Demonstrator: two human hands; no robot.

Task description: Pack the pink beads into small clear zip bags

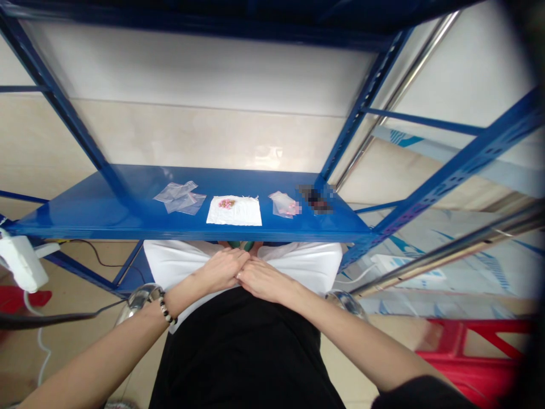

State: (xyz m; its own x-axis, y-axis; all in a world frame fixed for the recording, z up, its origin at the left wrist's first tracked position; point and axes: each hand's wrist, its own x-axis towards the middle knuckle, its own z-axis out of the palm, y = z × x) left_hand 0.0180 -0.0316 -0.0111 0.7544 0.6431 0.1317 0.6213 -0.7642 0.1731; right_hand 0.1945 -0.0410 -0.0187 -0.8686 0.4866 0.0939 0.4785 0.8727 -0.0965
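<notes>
Your left hand (221,270) and right hand (266,280) lie flat and empty, fingertips touching, at your waist; at 12 o'clock, the blue shelf (85,210) keeps a white sheet (234,211) and plastic bags (179,197) within reach.

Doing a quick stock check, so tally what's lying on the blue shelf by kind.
Clear plastic bags: 3 (two overlapping, one with pink contents)
White sheet: 1
Pink cluster: 1
Blurred object: 1
Total: 6
</notes>
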